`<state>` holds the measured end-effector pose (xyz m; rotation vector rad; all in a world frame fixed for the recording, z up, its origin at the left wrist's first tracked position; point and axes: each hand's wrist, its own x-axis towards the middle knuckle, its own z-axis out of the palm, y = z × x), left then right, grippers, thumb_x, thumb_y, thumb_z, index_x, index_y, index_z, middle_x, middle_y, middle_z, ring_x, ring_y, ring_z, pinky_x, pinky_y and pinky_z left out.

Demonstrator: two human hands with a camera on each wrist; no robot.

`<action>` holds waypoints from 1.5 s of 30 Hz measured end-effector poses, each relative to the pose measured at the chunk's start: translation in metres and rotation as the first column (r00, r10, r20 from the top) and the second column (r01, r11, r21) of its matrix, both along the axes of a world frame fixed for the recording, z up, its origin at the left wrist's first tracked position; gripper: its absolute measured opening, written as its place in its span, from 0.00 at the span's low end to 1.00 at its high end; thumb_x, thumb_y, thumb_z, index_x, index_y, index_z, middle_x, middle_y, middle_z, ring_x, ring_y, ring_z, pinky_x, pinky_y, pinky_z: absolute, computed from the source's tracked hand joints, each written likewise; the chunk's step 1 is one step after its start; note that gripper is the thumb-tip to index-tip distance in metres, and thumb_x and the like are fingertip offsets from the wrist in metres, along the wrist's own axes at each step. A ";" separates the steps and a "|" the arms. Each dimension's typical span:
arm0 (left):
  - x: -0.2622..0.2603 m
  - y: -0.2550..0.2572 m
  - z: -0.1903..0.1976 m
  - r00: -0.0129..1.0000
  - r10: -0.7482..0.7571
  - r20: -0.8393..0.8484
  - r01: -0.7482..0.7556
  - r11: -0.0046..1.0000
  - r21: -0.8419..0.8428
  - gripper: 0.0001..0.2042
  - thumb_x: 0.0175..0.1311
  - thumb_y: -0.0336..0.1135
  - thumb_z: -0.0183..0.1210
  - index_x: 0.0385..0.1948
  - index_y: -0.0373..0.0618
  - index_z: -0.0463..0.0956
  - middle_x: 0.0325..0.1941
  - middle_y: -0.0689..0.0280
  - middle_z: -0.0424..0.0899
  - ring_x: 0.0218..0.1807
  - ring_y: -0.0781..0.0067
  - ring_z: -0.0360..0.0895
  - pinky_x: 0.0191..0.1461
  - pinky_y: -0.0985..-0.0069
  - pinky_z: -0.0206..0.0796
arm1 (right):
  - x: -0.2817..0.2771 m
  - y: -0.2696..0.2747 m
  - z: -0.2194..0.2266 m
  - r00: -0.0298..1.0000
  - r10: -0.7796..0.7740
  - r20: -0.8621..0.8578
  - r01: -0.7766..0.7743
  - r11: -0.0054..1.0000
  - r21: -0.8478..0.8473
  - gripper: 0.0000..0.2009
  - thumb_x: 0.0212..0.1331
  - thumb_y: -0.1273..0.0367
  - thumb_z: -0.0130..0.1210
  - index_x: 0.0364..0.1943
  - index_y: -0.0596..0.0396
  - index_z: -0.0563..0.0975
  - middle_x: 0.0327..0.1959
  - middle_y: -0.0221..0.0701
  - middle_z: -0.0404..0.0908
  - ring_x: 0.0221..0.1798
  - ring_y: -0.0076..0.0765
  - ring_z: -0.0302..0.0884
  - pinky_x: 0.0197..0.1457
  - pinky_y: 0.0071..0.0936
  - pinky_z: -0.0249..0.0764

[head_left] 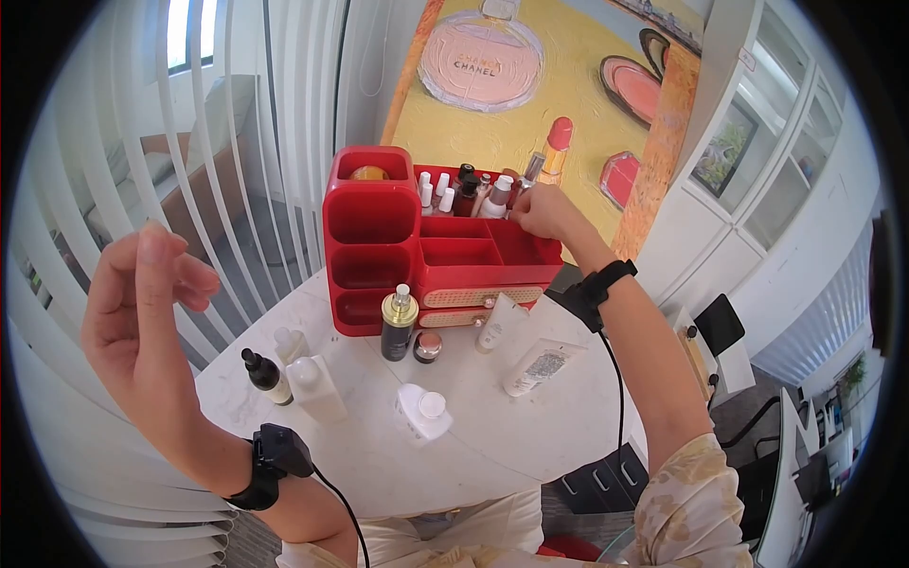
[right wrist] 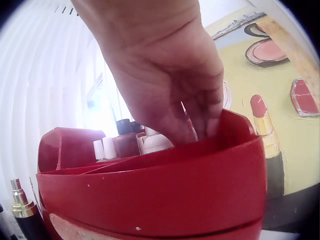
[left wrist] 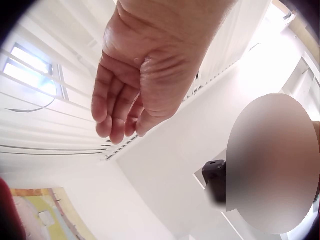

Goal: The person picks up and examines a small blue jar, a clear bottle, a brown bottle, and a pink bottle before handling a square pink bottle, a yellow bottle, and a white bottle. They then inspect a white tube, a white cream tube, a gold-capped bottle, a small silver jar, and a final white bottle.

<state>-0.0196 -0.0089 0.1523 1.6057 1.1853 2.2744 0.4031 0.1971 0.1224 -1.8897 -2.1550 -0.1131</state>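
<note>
"Where is the red organizer (head_left: pixel 464 276) sitting?"

"It's standing by the tabletop (head_left: pixel 473 469)'s far edge, with white-capped bottles (head_left: pixel 447 201) and a silver-capped bottle (head_left: pixel 533 168) crowding its rear section."

"And the hands?"

"The right hand (head_left: pixel 549 214) is bending over the organizer's right end, fingers pointing down past the rim. The left hand (head_left: pixel 142 308) is hovering beyond the tabletop's left edge, holding nothing, fingers loosely curved."

"Which step are we seeing?"

"I'm guessing cosmetics are being arranged; the next move is probably calling for a light touch among those bottles. A pump bottle (head_left: pixel 399 328) and a jar (head_left: pixel 427 346) are standing just in front."

"What's hiding?"

"The red wall is covering the right fingertips, so I'm not managing to tell whether they're pinching anything. A blurred patch is masking part of the left wrist view."
</note>
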 end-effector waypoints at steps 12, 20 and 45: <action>0.001 -0.001 0.001 1.000 0.020 0.005 -0.020 1.000 0.005 0.11 0.74 0.36 0.59 0.35 0.37 0.81 0.23 0.64 0.82 0.26 0.80 0.76 0.34 0.81 0.64 | -0.002 -0.019 0.022 1.000 0.008 0.015 -0.007 0.999 -0.048 0.10 0.58 0.72 0.56 0.38 0.56 0.87 0.32 0.47 0.86 0.36 0.47 0.86 0.43 0.37 0.80; 0.009 -0.005 0.006 0.999 0.021 0.041 -0.020 1.000 -0.019 0.11 0.74 0.35 0.59 0.33 0.37 0.79 0.24 0.64 0.81 0.25 0.79 0.73 0.34 0.81 0.64 | 0.006 -0.091 0.049 0.802 0.225 -0.553 -0.024 0.938 0.347 0.11 0.68 0.69 0.57 0.47 0.64 0.84 0.35 0.38 0.89 0.35 0.31 0.86 0.44 0.26 0.80; 0.030 -0.010 0.009 0.992 0.034 -0.123 -0.038 0.999 -0.031 0.13 0.78 0.37 0.54 0.34 0.39 0.77 0.24 0.66 0.80 0.26 0.79 0.73 0.35 0.80 0.65 | -0.008 0.003 0.029 0.945 0.314 -0.094 -0.302 0.945 0.125 0.11 0.56 0.69 0.64 0.42 0.58 0.87 0.42 0.45 0.86 0.48 0.50 0.83 0.53 0.39 0.78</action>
